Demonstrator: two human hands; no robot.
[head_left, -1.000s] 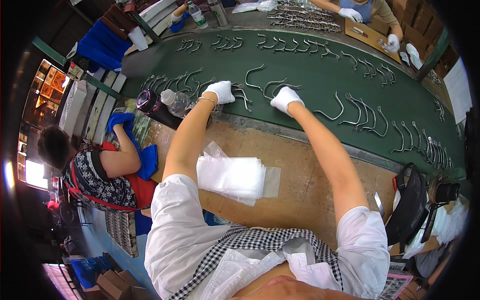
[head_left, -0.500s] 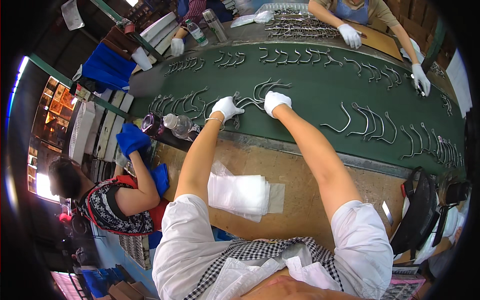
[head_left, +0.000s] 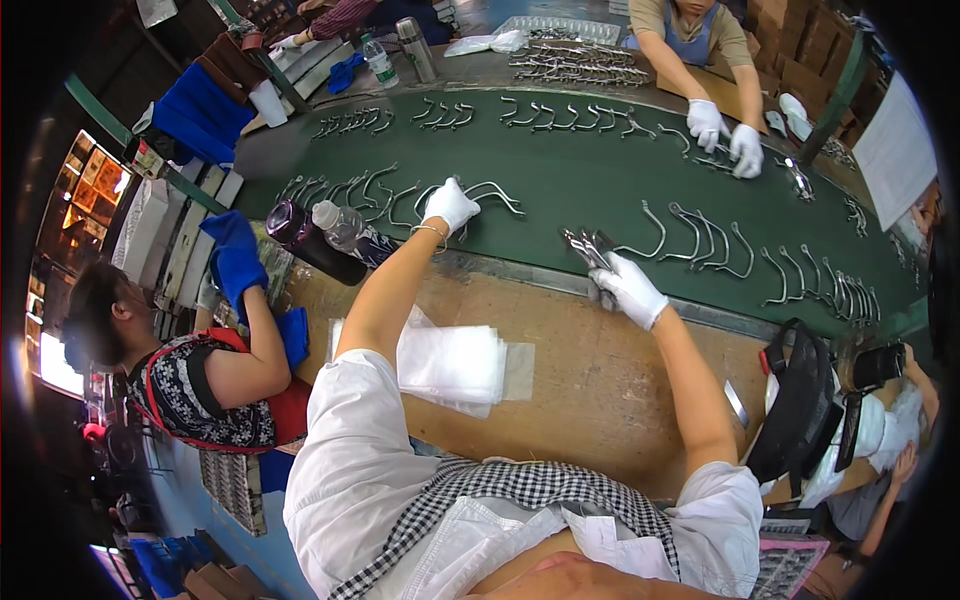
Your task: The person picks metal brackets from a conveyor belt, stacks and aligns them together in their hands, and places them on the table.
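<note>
So the shiny metal bundle (head_left: 585,248) is at the near edge of the green belt (head_left: 575,165), clutched in the gloved right hand (head_left: 630,287). The gloved left hand (head_left: 452,205) has its fingers on some curved metal pieces (head_left: 505,196) lying further left on the belt; can't tell if it's actually gripping them. I'd call this step plain handling: one bunch held, loose ones fingered. Moving the left-hand pieces would call for a careful pinch, imo, since they crowd together. Nearer the body, a stack of clear plastic bags (head_left: 450,360) sits on the wooden table (head_left: 570,370). Writing-wise: the far bottle (head_left: 380,66) has a greenish label, and I can't make out anything on the white sheet (head_left: 898,140) at right.
</note>
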